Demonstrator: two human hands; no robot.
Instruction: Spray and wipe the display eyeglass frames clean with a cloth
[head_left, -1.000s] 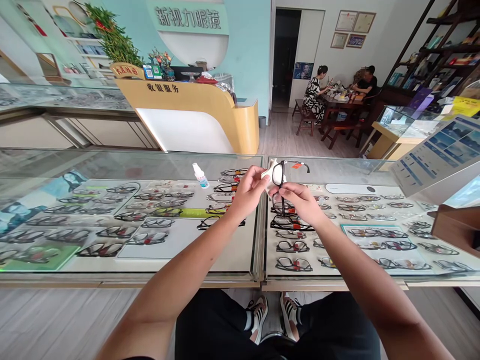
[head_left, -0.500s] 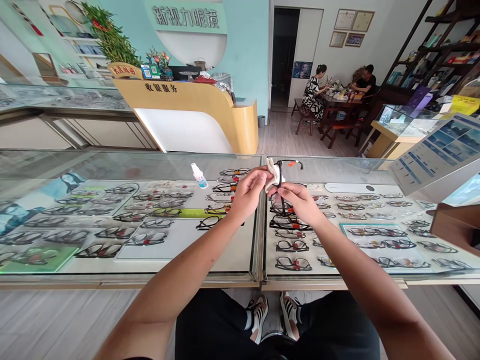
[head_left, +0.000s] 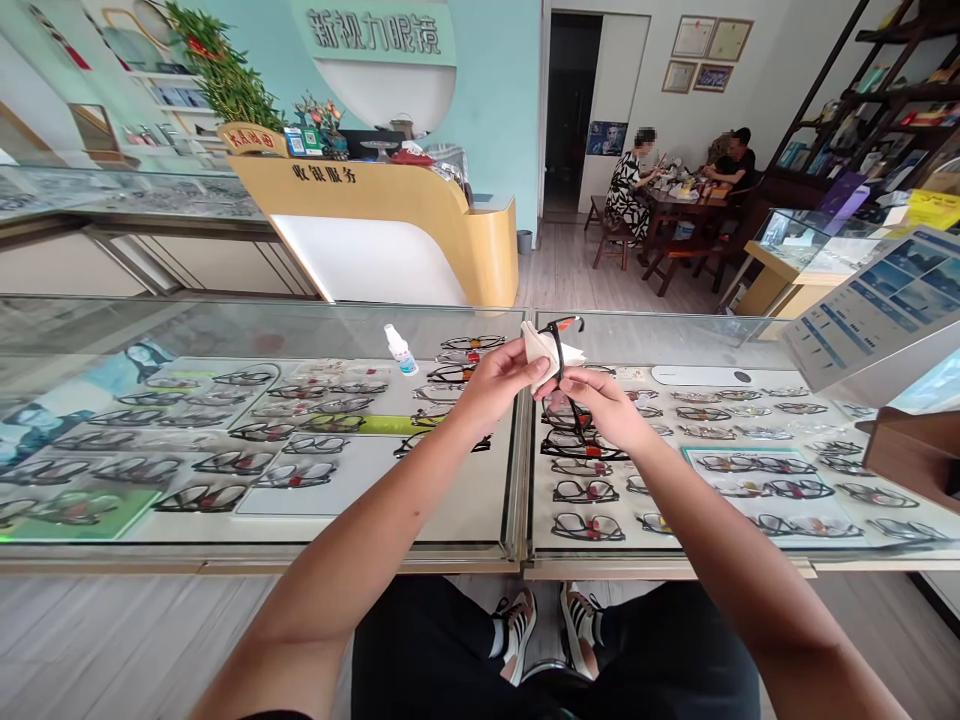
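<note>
A white cloth (head_left: 541,350) is pinched in my left hand (head_left: 504,380), folded around the upper part of a pair of dark-framed glasses (head_left: 559,352). My right hand (head_left: 600,402) grips the same glasses lower down, at the frame. One temple with an orange mark points up and to the right; the lower part of the glasses hangs over the display case. The lens under the cloth is hidden. A small white spray bottle (head_left: 400,350) stands on the glass top, left of my hands.
Rows of glasses lie inside the glass display case (head_left: 517,500) below my hands. A tilted display board (head_left: 877,310) stands at the right. Beyond are a yellow counter (head_left: 450,215) and two people sitting at a table.
The glasses have tilted, their upper temple swinging a little left and their lower end right. The cloth has spread wider around the frame, and my left hand has moved slightly.
</note>
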